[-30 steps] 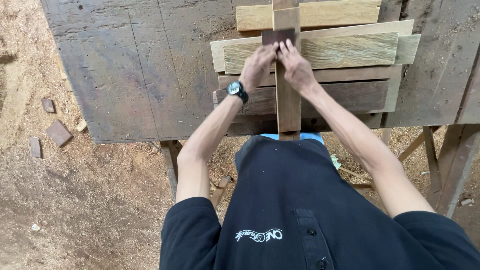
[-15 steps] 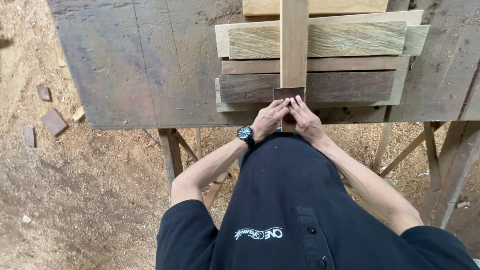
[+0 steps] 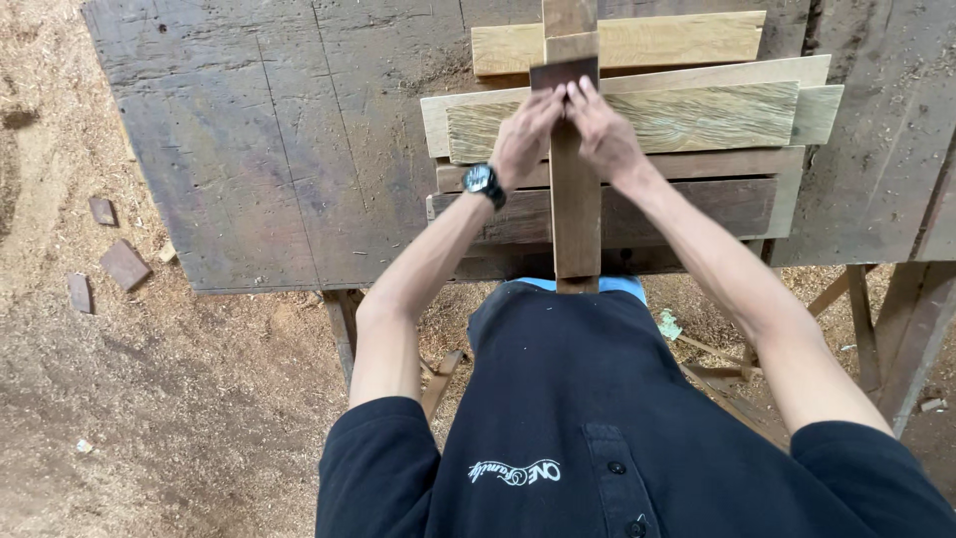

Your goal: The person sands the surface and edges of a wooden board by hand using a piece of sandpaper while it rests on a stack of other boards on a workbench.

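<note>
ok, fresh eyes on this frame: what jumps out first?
Both hands, the left hand and the right hand, press a small dark block onto a long narrow wooden strip running away from the person. The strip lies across a stack of planks on a worn dark workbench. A black wristwatch is on the left wrist, and sawdust floor with wood offcuts lies at left.

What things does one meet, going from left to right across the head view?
Small brown wood offcuts on the sawdust floor → black wristwatch → left hand → long narrow brown wooden strip → right hand → slanted wooden trestle legs.
</note>
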